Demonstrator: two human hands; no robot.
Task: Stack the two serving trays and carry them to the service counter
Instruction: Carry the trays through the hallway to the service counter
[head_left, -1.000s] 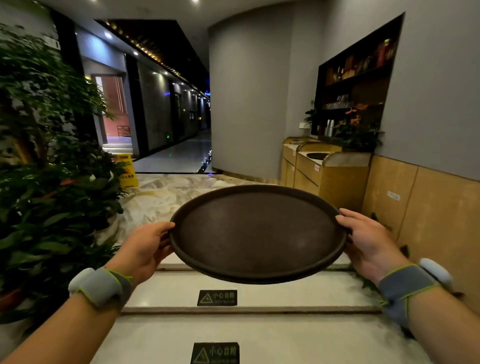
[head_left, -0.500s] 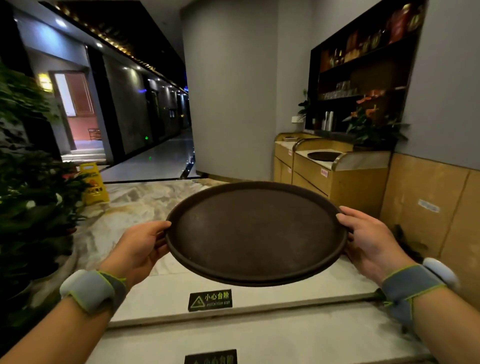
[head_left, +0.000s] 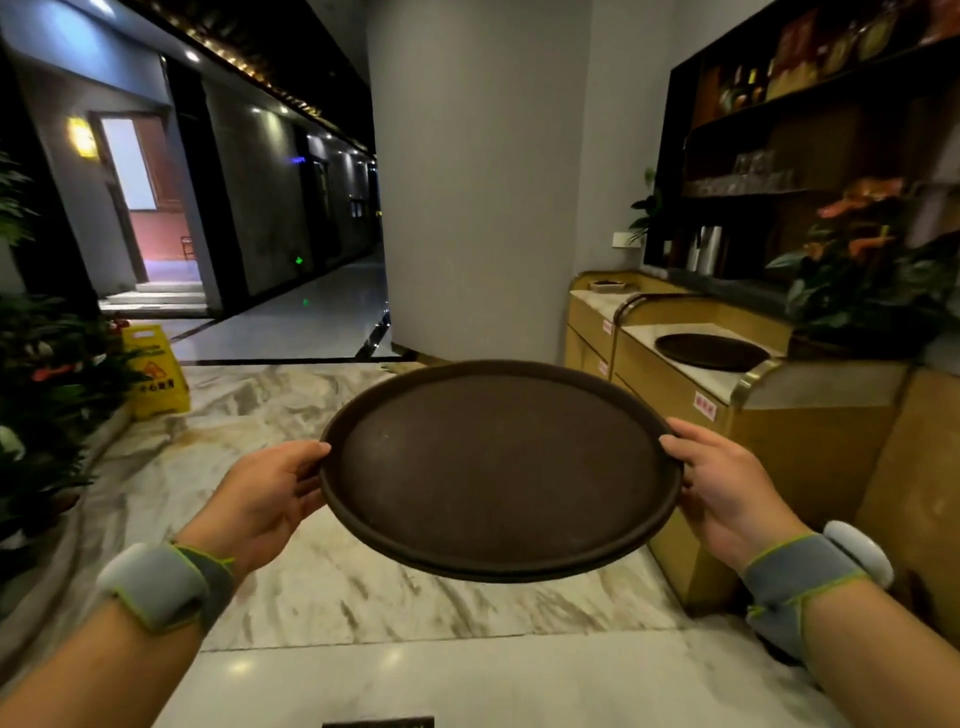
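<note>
**Carrying the stacked trays to the desk**

The trays (head_left: 498, 467) are held in the air between both hands, above the marble floor (head_left: 363, 587). A doubled rim along the near edge suggests two trays nested one in the other. The left hand (head_left: 260, 501) clamps the left rim: thumb on top, fingers (head_left: 306, 486) curled under. The right hand (head_left: 727, 491) mirrors it on the right rim, with the thumb on top and the other fingers hidden below the trays. Both grips are closed on the rim, not spread.

Pose: both forearms reach forward at about equal height, wrists roughly straight, each with a grey wrist band (head_left: 166, 584). The trays tilt slightly toward the person.

The desk (head_left: 691, 387) lies beyond the right fingers, well apart from the stack. A dark tray (head_left: 711, 352) already rests on its top.

Procedure, as judged from this moment:
1. Keep the stack level so that the upper tray does not slide.
2. Maintain equal pressure at both rims.
3. Turn right toward the desk.
4. Lower the stack flat onto the desk, then release.
</note>
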